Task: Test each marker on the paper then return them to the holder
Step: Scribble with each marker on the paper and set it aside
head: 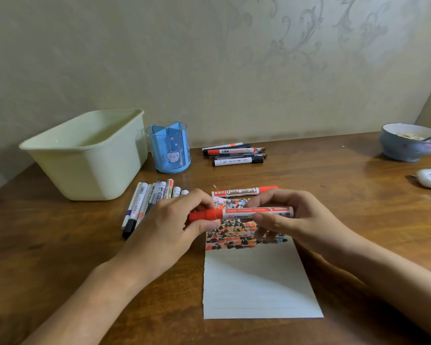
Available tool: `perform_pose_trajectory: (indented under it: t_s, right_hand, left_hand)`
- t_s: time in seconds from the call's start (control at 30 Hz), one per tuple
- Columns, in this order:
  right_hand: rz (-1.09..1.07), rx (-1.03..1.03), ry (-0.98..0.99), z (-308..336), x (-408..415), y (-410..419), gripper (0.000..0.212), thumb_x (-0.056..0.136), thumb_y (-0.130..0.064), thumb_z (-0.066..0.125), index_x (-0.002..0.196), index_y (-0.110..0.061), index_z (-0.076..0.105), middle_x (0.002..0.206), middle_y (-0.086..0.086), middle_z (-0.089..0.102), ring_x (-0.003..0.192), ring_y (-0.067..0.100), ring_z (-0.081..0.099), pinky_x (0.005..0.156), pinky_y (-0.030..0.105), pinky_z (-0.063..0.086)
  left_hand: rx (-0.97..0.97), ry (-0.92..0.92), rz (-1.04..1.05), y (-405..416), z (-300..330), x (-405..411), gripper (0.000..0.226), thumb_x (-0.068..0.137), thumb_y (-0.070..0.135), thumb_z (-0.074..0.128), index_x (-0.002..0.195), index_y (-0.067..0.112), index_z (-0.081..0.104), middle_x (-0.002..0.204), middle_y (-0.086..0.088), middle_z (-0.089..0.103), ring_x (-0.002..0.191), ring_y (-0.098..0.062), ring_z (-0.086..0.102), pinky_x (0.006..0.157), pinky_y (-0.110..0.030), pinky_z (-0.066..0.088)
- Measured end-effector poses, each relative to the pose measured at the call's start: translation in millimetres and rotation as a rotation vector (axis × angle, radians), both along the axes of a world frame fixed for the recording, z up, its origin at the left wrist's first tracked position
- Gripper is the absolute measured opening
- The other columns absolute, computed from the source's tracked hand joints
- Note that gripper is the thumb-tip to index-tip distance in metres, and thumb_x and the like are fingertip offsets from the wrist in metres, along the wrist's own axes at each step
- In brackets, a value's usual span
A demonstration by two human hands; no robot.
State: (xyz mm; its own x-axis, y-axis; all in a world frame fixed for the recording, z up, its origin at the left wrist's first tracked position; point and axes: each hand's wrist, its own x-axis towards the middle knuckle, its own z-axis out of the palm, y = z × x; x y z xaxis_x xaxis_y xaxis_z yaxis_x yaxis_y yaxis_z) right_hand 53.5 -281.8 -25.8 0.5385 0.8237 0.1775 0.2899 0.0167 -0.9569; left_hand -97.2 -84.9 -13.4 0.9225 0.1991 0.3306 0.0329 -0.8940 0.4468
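a red-capped white-barrelled marker (239,213) lies level above the top of the white paper sheet (259,282), its small print too fine to read. the left hand (171,220) pinches its red cap, fingers curled around it; the right hand (291,217) grips the barrel, fingers clamped on it. at 12 o'clock, just beyond, a second red marker (244,191) lies on the table reading "whiteboard". the blue translucent plastic pen holder (169,148) with a cat sticker stands at 11 o'clock on the brown wooden table (346,195).
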Motion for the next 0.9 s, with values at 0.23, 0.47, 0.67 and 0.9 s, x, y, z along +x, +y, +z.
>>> perform_pose_trajectory:
  t_s: [0.23,0.47,0.67,0.9]
  right_hand:
    - [0.000,-0.035,-0.200,-2.3,-0.8,-1.1,0.029,0.085,-0.021,0.073,0.114,-0.026,0.073,0.104,-0.002,0.075,0.085,0.021,0.075,0.076,0.043,0.062]
    - [-0.174,-0.037,-0.656,-4.0,-13.2,2.1,0.032,0.090,-0.023,0.070,0.121,-0.022,0.073,0.098,-0.038,0.061,0.075,-0.019,0.062,0.067,0.005,0.049]
    - [-0.272,0.011,-0.722,-6.8,-19.0,3.4,0.030,0.089,-0.026,0.068,0.118,-0.019,0.074,0.103,-0.026,0.065,0.086,-0.026,0.055,0.074,-0.002,0.041]
    - [-0.260,-0.036,-0.593,-3.8,-22.3,3.4,0.026,0.093,-0.015,0.069,0.117,-0.021,0.075,0.093,-0.021,0.070,0.071,-0.016,0.062,0.062,0.006,0.047]
  left_hand:
    - [0.113,-0.040,-0.010,4.0,-2.8,-0.9,0.047,0.088,0.070,0.038,0.112,0.036,0.060,0.107,0.020,0.065,0.089,0.009,0.056,0.060,-0.003,0.044]
    - [0.145,0.054,0.011,-2.0,5.7,-2.7,0.056,0.079,0.068,0.026,0.118,0.041,0.055,0.103,0.022,0.062,0.080,-0.001,0.059,0.057,-0.007,0.042]
    - [0.218,0.018,0.002,-5.9,5.2,-1.8,0.047,0.082,0.066,0.021,0.106,0.037,0.050,0.089,0.014,0.065,0.074,-0.006,0.060,0.051,-0.011,0.035]
    - [0.269,-0.049,0.019,-11.7,4.4,-1.9,0.038,0.082,0.064,0.017,0.095,0.039,0.041,0.078,0.015,0.062,0.057,-0.003,0.051,0.042,-0.013,0.030]
